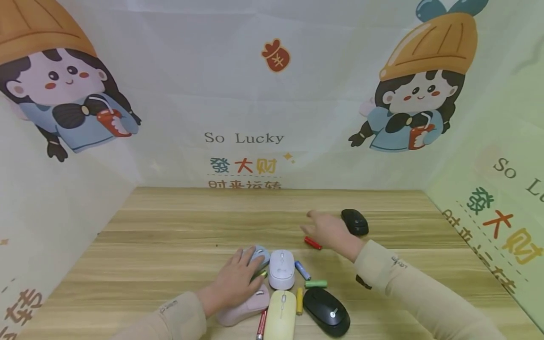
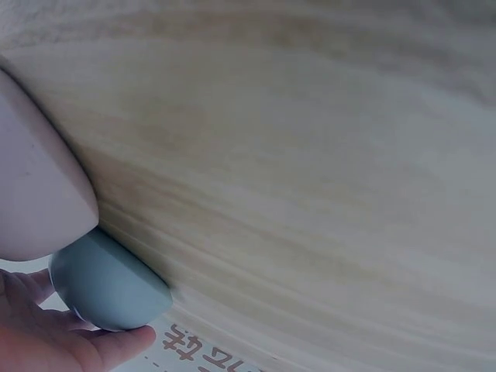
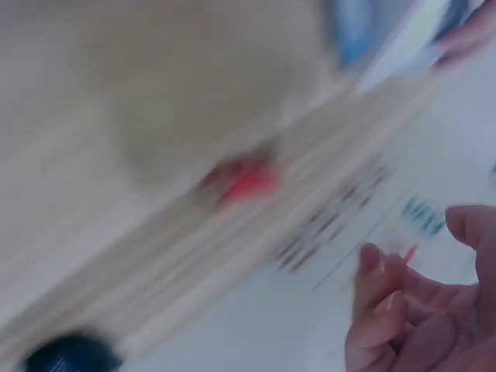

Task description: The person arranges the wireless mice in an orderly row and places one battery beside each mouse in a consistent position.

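My left hand (image 1: 233, 279) rests with spread fingers on a light blue computer mouse (image 1: 260, 255). In the left wrist view its fingertips (image 2: 138, 339) lie along that blue mouse (image 2: 108, 283), beside the pink mouse (image 2: 39, 170). A yellow-green battery (image 1: 264, 274) peeks out by the thumb, above the pink mouse. Raised over the table, my right hand (image 1: 329, 231) holds nothing, its fingers loosely bent. Below it lies a red battery (image 1: 313, 243), blurred in the right wrist view. A small black mouse (image 1: 354, 222) sits just beyond the right hand.
Right of the left hand stand a white mouse (image 1: 282, 269), a yellow mouse (image 1: 280, 316) and a larger black mouse (image 1: 326, 311). Blue (image 1: 302, 270), green (image 1: 316, 284) and yellow (image 1: 299, 301) batteries lie among them. Another red battery (image 1: 261, 326) is between the pink and yellow mice.
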Demonstrator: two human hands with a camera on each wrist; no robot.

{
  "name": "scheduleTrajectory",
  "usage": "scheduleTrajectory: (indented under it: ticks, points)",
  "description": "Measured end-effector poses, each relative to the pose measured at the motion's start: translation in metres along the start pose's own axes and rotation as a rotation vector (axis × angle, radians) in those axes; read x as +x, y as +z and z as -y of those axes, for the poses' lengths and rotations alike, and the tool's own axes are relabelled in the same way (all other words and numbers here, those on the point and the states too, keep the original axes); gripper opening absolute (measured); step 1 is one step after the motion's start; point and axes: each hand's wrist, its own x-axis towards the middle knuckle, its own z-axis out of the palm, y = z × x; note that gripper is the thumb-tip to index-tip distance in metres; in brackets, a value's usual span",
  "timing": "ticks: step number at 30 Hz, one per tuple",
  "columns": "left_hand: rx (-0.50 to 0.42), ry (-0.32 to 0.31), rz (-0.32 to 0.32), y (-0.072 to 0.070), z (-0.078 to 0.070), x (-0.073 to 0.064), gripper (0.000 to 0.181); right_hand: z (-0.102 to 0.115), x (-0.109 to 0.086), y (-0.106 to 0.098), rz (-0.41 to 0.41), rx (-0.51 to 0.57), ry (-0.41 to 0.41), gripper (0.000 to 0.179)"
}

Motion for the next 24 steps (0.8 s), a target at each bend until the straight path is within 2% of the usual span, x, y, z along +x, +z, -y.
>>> scheduleTrajectory:
  ticks: [2, 3, 8, 13, 20, 24]
  points:
    - [0.001, 0.0, -0.001, 0.0, 0.0, 0.0, 0.051, 0.019, -0.005, 0.006, 0.043, 0.036, -0.042, 0.046]
    - [0.002, -0.001, 0.002, 0.0, 0.0, 0.0, 0.051, 0.027, -0.007, 0.01, 0.05, 0.098, -0.025, 0.051]
    - [-0.002, 0.001, 0.007, -0.002, 0.0, -0.001, 0.05, 0.053, -0.016, 0.031, 0.155, 0.116, -0.05, 0.056]
    - [-0.004, 0.0, 0.017, -0.003, -0.001, -0.001, 0.05, 0.061, -0.019, 0.043, 0.163, 0.104, -0.063, 0.057]
    - [-0.004, 0.002, 0.015, -0.002, 0.0, -0.001, 0.051, 0.068, -0.016, 0.048, 0.182, 0.042, -0.056, 0.072]
    - [-0.002, 0.003, 0.015, -0.002, 0.001, -0.001, 0.05, 0.074, -0.015, 0.046, 0.198, 0.007, -0.032, 0.061]
